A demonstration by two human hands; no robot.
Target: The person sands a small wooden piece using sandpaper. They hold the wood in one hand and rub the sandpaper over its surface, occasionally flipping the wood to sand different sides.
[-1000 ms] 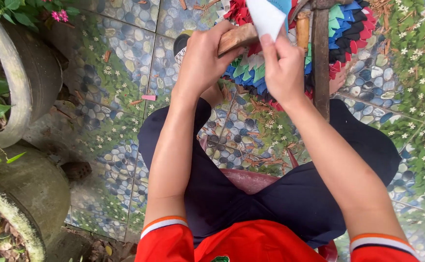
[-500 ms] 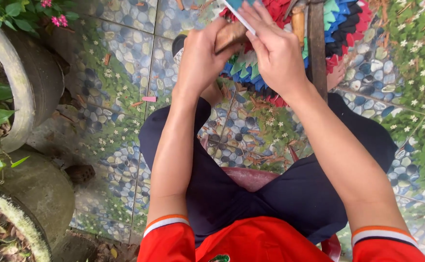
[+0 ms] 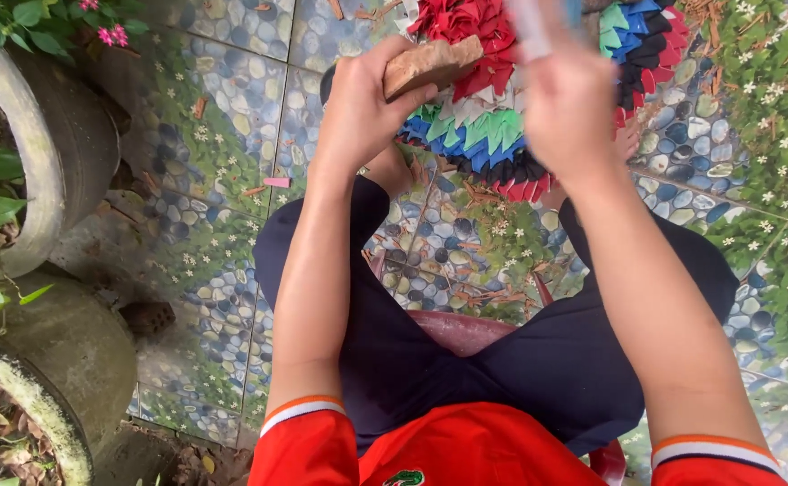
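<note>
My left hand (image 3: 362, 103) grips a rough brown wooden block (image 3: 430, 65), held up in front of me. My right hand (image 3: 567, 99) is blurred with motion and holds a thin pale blue-white strip (image 3: 531, 27) that reaches up past the top edge. Just beyond both hands lies a round multicoloured mat (image 3: 511, 99) of red, green, blue, black and teal folded pieces. I sit with dark shorts and an orange shirt, knees apart over the floor.
The floor (image 3: 232, 225) is tiled with a pebble-and-flower pattern, with scattered brown chips. Concrete planters (image 3: 61, 153) with green leaves and pink flowers stand at the left. A dark red stool (image 3: 466, 328) shows between my legs.
The view has dropped, so more of the mat shows. My right hand has come off the block and moved right with the pale strip; the upright wooden post is gone from view.
</note>
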